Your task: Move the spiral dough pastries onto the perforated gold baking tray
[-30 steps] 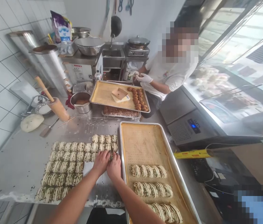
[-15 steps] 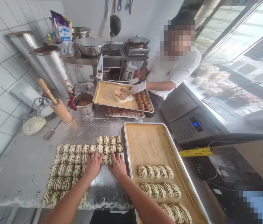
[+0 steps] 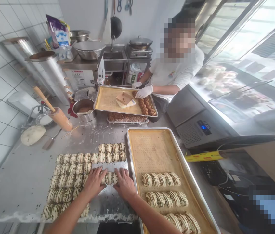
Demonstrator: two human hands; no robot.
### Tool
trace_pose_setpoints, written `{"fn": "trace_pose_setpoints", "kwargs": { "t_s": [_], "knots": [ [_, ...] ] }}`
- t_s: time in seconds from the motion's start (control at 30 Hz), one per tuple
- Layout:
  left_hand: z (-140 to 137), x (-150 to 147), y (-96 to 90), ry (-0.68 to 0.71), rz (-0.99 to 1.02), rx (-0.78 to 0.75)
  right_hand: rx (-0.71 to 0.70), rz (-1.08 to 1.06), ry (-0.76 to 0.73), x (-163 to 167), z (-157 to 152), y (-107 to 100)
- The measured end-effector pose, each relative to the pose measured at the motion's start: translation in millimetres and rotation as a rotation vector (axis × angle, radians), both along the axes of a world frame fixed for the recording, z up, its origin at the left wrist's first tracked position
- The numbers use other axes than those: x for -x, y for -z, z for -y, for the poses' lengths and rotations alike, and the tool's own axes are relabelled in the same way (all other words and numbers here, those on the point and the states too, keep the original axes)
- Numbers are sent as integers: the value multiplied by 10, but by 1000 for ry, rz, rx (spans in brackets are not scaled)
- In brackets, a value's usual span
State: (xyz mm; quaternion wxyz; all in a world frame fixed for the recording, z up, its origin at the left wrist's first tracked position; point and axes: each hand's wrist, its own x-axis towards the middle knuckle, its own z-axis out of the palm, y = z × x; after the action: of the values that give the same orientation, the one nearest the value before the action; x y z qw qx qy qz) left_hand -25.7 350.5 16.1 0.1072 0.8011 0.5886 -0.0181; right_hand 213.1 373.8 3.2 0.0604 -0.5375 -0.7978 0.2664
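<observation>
Hands bracket a short row of rolls (image 3: pixel 110 177) on the table (image 3: pixel 18 182); left hand (image 3: pixel 94 182) and right hand (image 3: pixel 125 184) spread, seemingly pressing inward; tray (image 3: pixel 152 149) just beside.

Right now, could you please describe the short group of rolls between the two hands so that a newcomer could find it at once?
Start at the steel table, left of the big baking tray. On it lie rows of green-swirled rolls. The group sits at the right end of the third row, pulled apart from the others, with the left hand and right hand pressed against its two ends.
</observation>
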Motion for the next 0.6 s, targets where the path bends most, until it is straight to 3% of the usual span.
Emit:
{"fn": "trace_pose_setpoints", "kwargs": {
  "t_s": [0.17,0.27,0.37,0.47,0.6],
  "knots": [
    [-325,118,58,206,-26,134,-36,-23,-144,33,-198,1],
    [-426,88,-69,138,20,265,8,-40,-163,21,-303,-50],
    [-447,-58,-329,54,102,357,41,-60,-167,-140,-381,-199],
    [-482,-430,-639,52,145,326,-11,-99,-183,-578,-459,-462],
    [-704,-1346,-930,96,134,237,-131,-69,-159,-1535,-636,-804]
  ]
}}
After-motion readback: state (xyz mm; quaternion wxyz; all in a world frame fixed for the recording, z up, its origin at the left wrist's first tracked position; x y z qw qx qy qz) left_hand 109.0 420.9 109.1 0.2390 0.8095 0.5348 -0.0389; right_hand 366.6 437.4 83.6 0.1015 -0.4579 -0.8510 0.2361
